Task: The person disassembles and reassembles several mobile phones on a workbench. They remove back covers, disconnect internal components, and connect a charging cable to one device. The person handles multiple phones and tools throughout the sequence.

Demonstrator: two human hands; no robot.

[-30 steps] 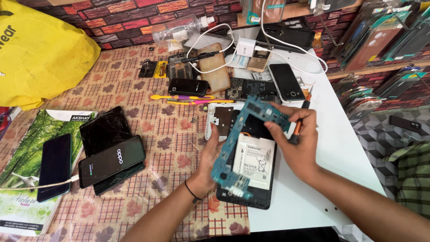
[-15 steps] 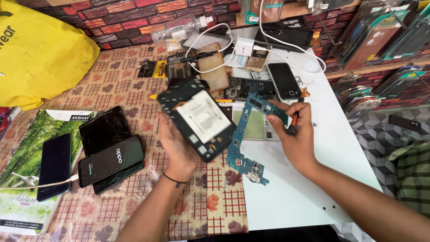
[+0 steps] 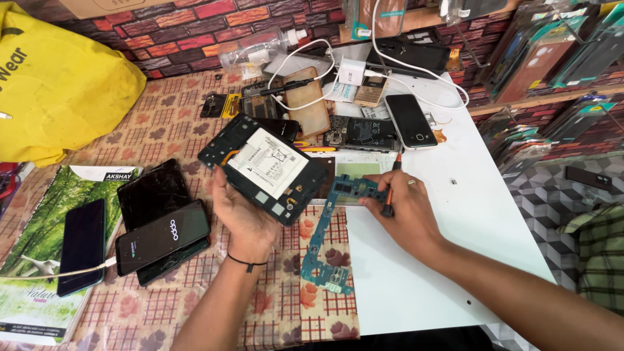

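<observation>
**Opened phone body and its circuit board, one in each hand**

At the far left of the frame a yellow fabric bag slumps on the counter, and below it a green nature-print notebook carries a dark phone on a white cable. Just right of that lie two more black phones, the upper one with a lit screen.

Left of centre, the left hand is closed from beneath on a black, back-off phone body with a white-labelled battery, held tilted above the counter. This piece looks rigid and moderately heavy for its size; I judge the safest hold is by its plastic side edges, as the palm now cradles it, keeping off the exposed battery face, which would dent or puncture easily.

Right of centre, the right hand pinches the top end of a long teal-blue circuit board, whose lower end trails over the floral cloth. A small orange-tipped tool is tucked in the same hand. The board looks light, thin and fragile; it should be taken by its bare edges, never by the components, and not flexed.

In the upper middle, further dismantled handsets, a brown phone back and white charger leads crowd the counter.
</observation>
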